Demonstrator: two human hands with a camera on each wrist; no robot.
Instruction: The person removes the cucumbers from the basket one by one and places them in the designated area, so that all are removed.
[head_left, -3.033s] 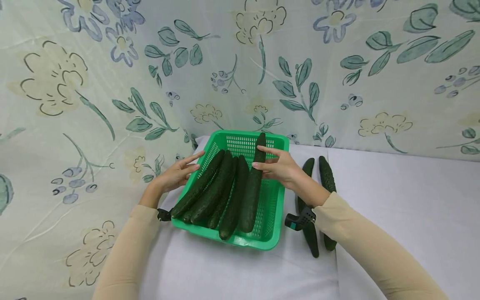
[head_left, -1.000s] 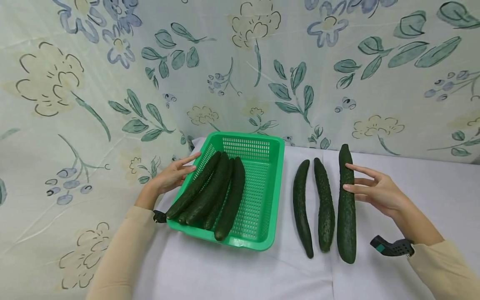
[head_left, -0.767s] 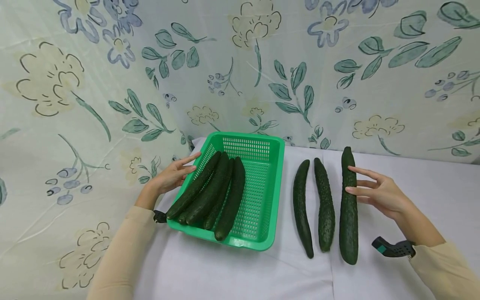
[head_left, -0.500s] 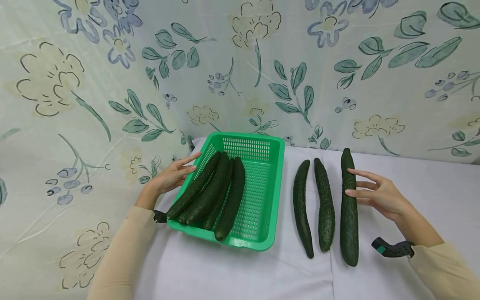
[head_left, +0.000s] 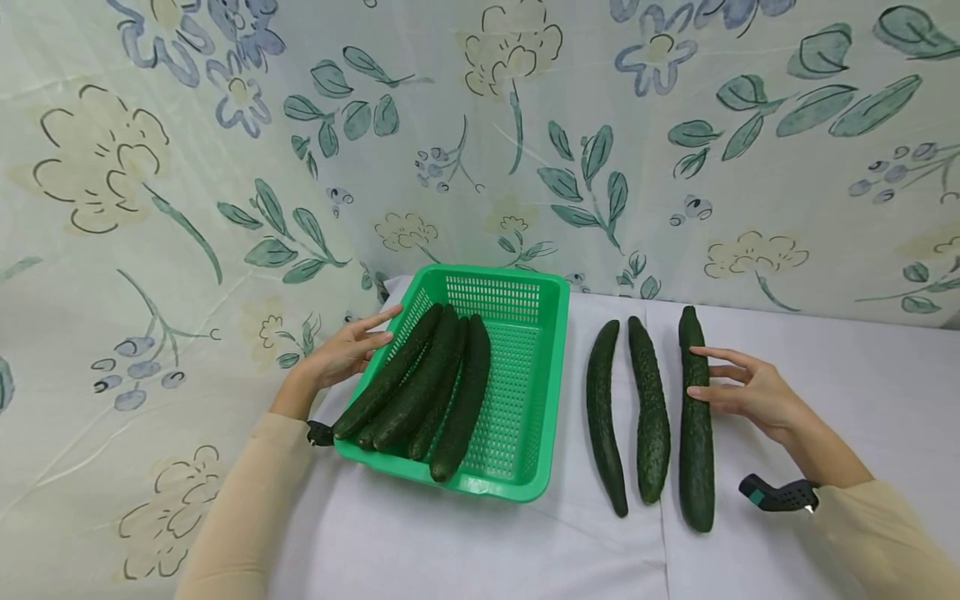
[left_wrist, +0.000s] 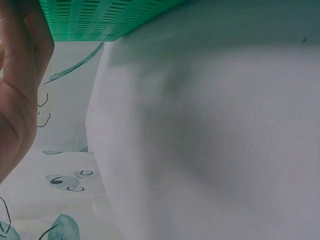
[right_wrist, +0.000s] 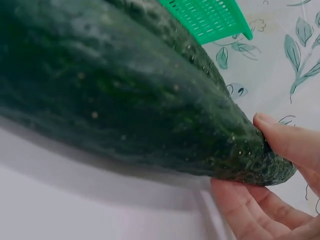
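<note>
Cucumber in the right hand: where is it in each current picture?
Head: the cucumber, right of centre, rightmost of all, in the right hand.
Left wrist: not in it.
Right wrist: large, slanting from upper left to lower right.
Shared landmark: the green basket, lower middle in head, top edge in both wrist views.

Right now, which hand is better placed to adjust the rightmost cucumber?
Likely the right hand: it holds the rightmost cucumber toward its far end. The left hand is at the left rim of the green plastic basket.
</note>
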